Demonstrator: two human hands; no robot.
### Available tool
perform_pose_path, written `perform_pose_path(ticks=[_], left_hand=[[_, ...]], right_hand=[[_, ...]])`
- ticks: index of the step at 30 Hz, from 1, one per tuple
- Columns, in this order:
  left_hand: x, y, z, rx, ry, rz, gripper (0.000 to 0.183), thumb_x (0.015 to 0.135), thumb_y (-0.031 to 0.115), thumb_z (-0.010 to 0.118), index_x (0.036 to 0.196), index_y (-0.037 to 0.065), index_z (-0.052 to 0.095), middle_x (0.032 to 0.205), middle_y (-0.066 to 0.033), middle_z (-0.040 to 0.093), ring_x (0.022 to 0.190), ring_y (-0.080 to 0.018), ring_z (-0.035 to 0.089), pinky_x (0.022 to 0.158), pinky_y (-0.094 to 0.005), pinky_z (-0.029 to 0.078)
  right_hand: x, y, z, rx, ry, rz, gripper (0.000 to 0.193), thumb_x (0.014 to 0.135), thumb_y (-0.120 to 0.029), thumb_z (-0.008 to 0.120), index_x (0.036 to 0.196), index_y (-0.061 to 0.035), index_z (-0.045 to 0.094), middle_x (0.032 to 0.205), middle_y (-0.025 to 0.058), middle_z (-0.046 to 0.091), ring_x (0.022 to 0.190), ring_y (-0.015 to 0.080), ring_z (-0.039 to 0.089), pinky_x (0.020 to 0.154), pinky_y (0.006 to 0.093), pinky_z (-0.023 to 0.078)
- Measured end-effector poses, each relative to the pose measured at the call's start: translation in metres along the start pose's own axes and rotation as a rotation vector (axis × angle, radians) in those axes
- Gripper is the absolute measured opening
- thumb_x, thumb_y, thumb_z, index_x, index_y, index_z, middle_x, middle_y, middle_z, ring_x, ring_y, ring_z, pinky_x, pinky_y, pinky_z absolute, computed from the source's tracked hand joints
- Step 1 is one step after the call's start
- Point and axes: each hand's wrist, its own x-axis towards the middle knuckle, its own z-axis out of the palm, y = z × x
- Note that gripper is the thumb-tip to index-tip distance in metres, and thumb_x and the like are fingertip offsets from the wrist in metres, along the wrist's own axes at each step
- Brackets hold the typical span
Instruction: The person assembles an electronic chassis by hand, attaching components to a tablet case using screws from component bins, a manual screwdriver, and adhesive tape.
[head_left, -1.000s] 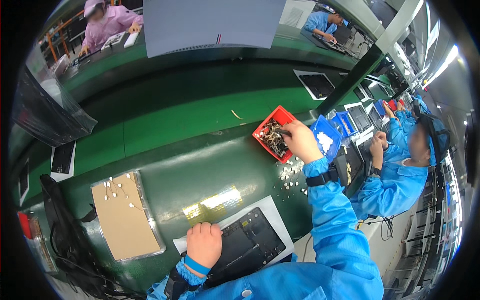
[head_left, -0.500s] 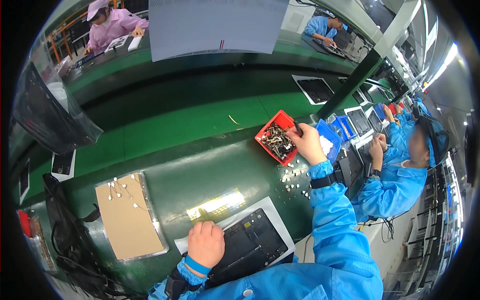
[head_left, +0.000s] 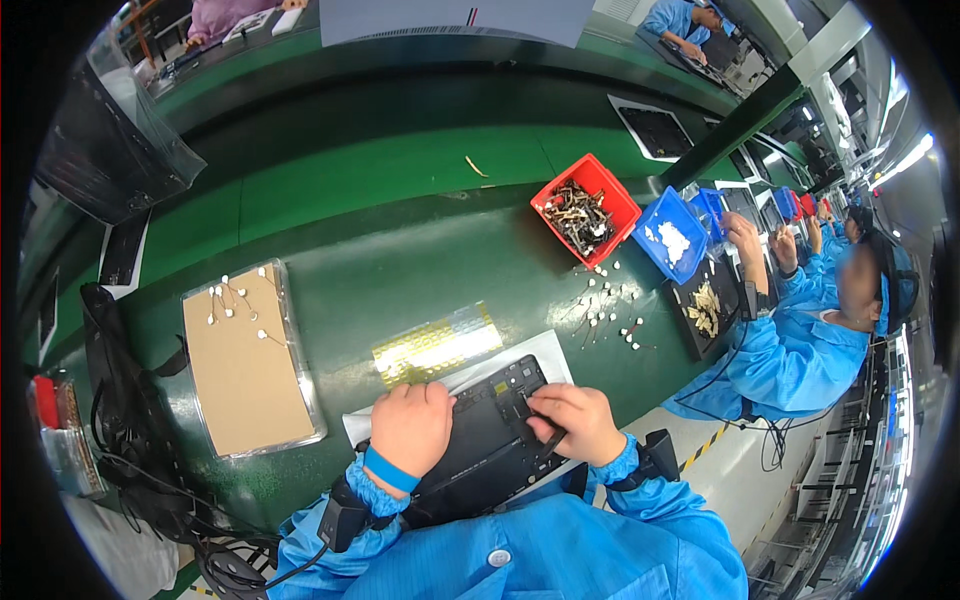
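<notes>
So the black panel (head_left: 470, 457) is lying at 6 o'clock on the green tabletop (head_left: 360, 300). Left hand (head_left: 412, 428) is curling over its 10 o'clock end, can't tell if it's gripping. Right hand (head_left: 588, 430) is closing around a slim dark tool (head_left: 552, 443) at 2 o'clock. From the panel, a red bin (head_left: 622, 207) at 1 o'clock is holding tangled dark-and-tan bits (head_left: 580, 220), a blue bin (head_left: 671, 206) beside it is holding white pieces (head_left: 672, 243).

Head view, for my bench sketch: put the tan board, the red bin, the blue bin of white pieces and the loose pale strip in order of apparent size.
1. Tan board
2. Red bin
3. Blue bin
4. Pale strip
</notes>
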Motion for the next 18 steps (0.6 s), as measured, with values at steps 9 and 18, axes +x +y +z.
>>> perform_pose_path(ticks=[9,18], left_hand=[[0.001,0.002,-0.003,-0.048,-0.012,-0.020,0.016,0.075,0.016,0.062,0.074,0.005,0.050,0.067,-0.0105,0.056,0.066,-0.0288,0.055,0.057,-0.0405,0.045],[0.001,0.004,-0.004,-0.040,-0.002,-0.010,0.016,0.075,0.017,0.062,0.072,0.007,0.051,0.066,-0.0095,0.056,0.066,-0.0277,0.056,0.057,-0.0395,0.045]], right_hand=[[0.014,-0.002,0.017,0.058,0.096,0.294,0.015,0.069,-0.005,0.072,0.082,-0.0074,0.064,0.079,0.0066,0.059,0.064,0.0207,0.061,0.054,0.0306,0.050],[0.032,0.020,0.013,0.336,0.129,0.681,0.008,0.073,-0.004,0.067,0.078,-0.0028,0.060,0.060,-0.0035,0.051,0.051,0.0037,0.042,0.047,0.0213,0.035]])
